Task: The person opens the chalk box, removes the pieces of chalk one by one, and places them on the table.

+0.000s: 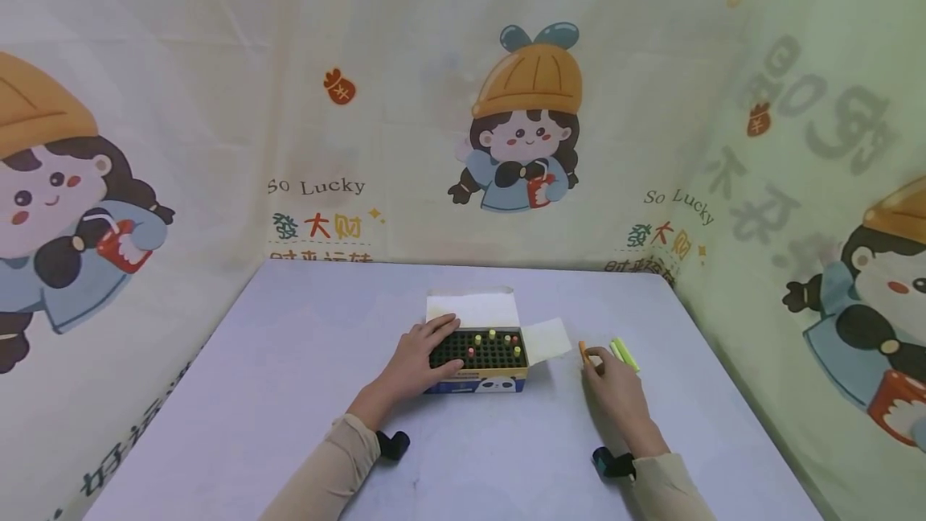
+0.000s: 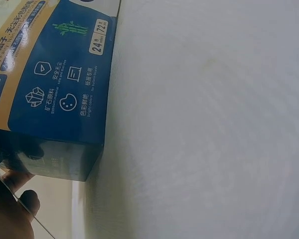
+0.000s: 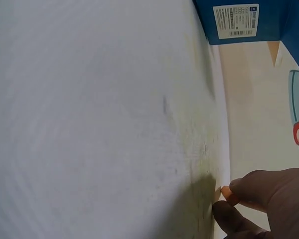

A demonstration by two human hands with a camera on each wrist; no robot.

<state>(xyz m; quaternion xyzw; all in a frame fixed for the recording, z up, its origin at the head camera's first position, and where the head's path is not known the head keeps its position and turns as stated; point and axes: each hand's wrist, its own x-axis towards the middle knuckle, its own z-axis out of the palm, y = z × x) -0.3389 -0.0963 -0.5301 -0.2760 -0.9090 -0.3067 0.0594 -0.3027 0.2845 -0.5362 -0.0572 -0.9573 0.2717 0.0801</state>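
Observation:
An open chalk box with a black holed tray stands mid-table, and several coloured chalk sticks stand upright in it. My left hand rests on the box's left side, fingers laid over the tray edge; the box's blue side fills the left wrist view. My right hand lies on the table right of the box and pinches an orange chalk stick, whose tip shows between thumb and finger in the right wrist view. Two yellow-green chalk sticks lie just beyond that hand.
The box's white lid flaps stick out behind and to the right. The pale table is walled by cartoon-printed curtains at the back and both sides.

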